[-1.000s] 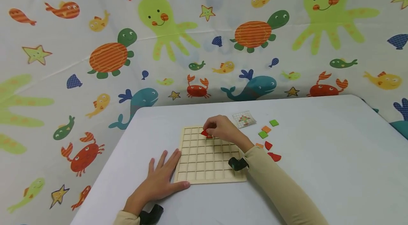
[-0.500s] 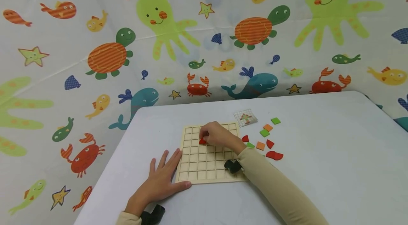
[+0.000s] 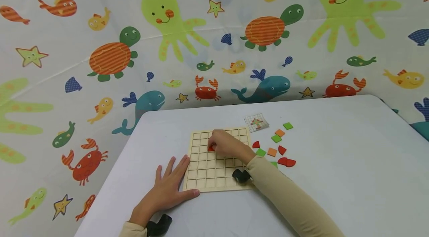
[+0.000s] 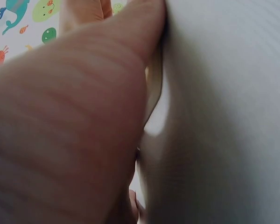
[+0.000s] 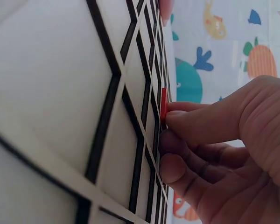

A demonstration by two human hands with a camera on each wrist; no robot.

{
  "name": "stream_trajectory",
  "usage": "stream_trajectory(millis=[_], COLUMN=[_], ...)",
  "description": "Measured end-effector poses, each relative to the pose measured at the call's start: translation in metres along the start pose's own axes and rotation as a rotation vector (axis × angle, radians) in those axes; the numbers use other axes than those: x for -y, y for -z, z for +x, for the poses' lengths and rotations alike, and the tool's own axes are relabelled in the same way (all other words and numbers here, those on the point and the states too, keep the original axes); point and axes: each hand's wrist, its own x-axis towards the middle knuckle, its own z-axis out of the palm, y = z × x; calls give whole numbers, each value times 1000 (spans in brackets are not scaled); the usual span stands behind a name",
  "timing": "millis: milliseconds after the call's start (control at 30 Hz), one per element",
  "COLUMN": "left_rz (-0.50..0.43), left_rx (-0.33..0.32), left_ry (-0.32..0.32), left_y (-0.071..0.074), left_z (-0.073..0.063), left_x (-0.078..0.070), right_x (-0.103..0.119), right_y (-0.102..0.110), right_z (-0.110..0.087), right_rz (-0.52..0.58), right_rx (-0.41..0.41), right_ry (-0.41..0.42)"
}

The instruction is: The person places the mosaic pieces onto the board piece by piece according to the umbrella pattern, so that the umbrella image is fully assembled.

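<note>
A square wooden grid board (image 3: 201,173) lies on the white table. My right hand (image 3: 228,144) is over its upper part and pinches a small red tile (image 3: 210,148), mostly hidden by the fingers in the head view. The right wrist view shows thumb and forefinger on the red tile (image 5: 164,106), which stands edge-on at the board's grid (image 5: 118,77); other fingertips touch the board. My left hand (image 3: 167,189) rests with spread fingers at the board's left edge, its thumb by the near left corner. In the left wrist view, the left hand (image 4: 70,126) hides most of the board.
Right of the board lie several loose tiles, among them a green square (image 3: 288,126), an orange square (image 3: 272,152) and a red quarter-round (image 3: 282,150). A pattern card (image 3: 256,122) is behind the board's far right corner. A sea-animal curtain hangs behind the table.
My right hand has moved left and nearer across the board with the red tile, then lowered slightly onto the grid. Tiles behind the forearm have come into view. The left hand stays in place.
</note>
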Motion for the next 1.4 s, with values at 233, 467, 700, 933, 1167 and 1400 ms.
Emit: stream_trajectory(millis=[233,467,700,933,1167,1400], left_rz=[-10,7,9,22,17,9], left_rx=[18,3,13,10,10,17], left_ry=[7,10,17,12,16,21], left_y=[-1,-1,0,-1,-2,-4], left_z=[2,3,4,3,1,2], left_x=[-3,-1,0,1,-1,-2], right_x=[1,-7,-23,-48,-76,-97], right_y=[8,28,59,94,127,137], right_z=[-4,-12,-32,-64,-108,-134], right_rz=[41,153,238,336,358,391], right_rx=[19,-72,-149,-224,-333,-341], right_ry=[-70,-88,-152,-281,-390,-483])
